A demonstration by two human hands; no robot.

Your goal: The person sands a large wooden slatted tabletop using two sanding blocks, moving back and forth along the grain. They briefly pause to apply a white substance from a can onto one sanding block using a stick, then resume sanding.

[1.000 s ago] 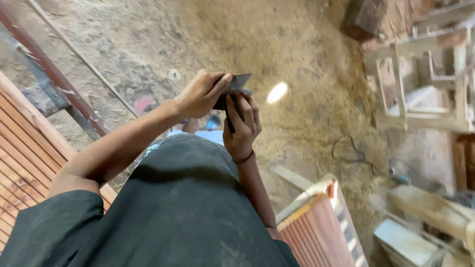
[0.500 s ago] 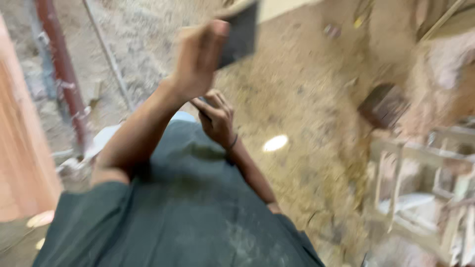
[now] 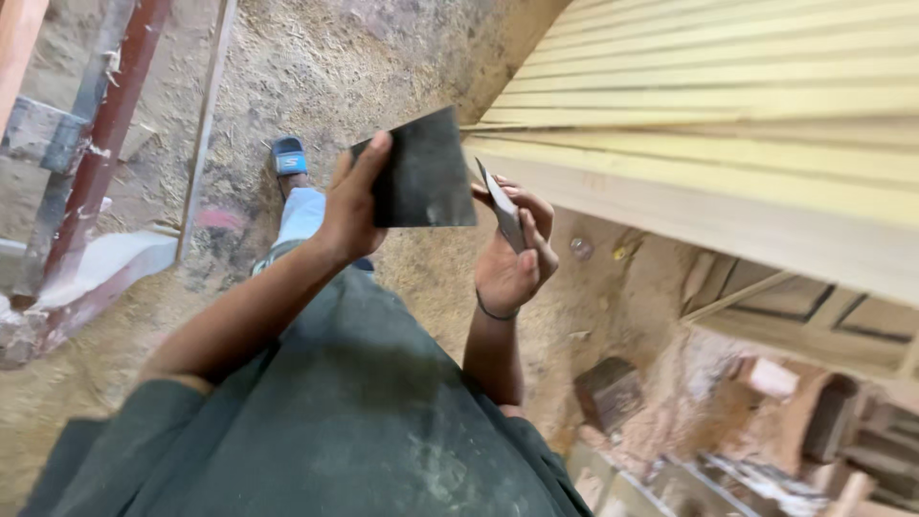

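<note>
Above the floor: sawdust-strewn floor [image 3: 402,57] under both hands, workshop setting.
Right of the sheet: pale slatted wooden panel [image 3: 728,105], lying wide and ridged.
Left of the sheet: rusty red metal post [image 3: 100,144] rising from the floor.
Below the sheet: blue sandal [image 3: 289,158] on the sawdust.
Sheet: dark square sheet [image 3: 424,172], flat, matte, scuffed grey, held upright in the air.
Left hand [image 3: 352,206]: grip closed on the sheet's left edge.
Right hand [image 3: 515,254]: grip closed around a thin grey blade [image 3: 502,206], just beside the sheet's right edge.
</note>
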